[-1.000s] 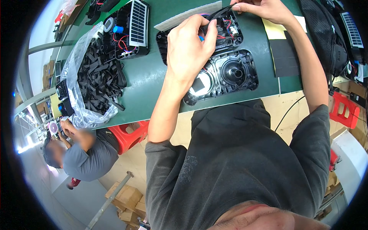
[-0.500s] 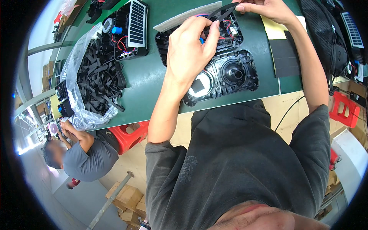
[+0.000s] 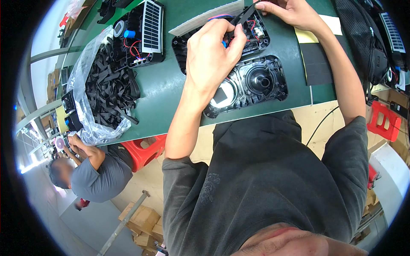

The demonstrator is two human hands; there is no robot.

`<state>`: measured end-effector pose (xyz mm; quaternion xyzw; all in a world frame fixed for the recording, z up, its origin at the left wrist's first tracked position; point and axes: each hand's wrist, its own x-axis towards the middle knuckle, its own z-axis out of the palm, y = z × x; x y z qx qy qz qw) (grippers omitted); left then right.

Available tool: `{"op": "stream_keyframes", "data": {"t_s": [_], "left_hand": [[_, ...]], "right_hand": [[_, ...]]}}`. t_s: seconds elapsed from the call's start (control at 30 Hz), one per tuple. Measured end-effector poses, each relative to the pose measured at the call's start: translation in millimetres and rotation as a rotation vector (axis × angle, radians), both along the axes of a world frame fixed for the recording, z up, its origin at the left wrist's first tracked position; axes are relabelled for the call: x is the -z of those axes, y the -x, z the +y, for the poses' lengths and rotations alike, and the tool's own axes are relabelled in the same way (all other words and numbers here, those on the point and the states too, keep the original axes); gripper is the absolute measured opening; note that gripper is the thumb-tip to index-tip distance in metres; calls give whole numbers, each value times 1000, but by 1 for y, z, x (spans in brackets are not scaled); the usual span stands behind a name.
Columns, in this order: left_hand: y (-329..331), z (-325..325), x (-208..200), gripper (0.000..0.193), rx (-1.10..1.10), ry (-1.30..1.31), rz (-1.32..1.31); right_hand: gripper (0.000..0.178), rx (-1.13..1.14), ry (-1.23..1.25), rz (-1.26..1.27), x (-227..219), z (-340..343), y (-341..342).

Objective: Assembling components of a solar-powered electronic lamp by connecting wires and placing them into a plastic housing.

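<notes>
Here, left fingers (image 3: 238, 40) and right fingers (image 3: 268, 7) pinch a strap (image 3: 246, 15) at 12 o'clock, likely soft, best gripped near ends.

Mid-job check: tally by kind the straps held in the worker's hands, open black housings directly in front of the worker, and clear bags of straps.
Held black strap: 1
Open black housings: 2 (upper housing, lower housing)
Clear bag of straps: 1
Total: 4
</notes>
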<state>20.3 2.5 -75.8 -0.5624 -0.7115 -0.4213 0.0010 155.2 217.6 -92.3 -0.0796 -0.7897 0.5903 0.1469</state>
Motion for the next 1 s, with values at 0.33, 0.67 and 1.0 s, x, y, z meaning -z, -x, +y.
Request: {"op": "stream_keyframes", "data": {"t_s": [0.33,0.67,1.0], "left_hand": [[-1,0,0,18,-11,14,8],[-3,5,-2,17,-9,21,-2],[-1,1,3,14,-20,9,-15]], "right_hand": [[14,80,123,-83,4,-18,5],[9,53,148,283,85,23,12],[12,103,-182,-2,6,-9,6]]}}
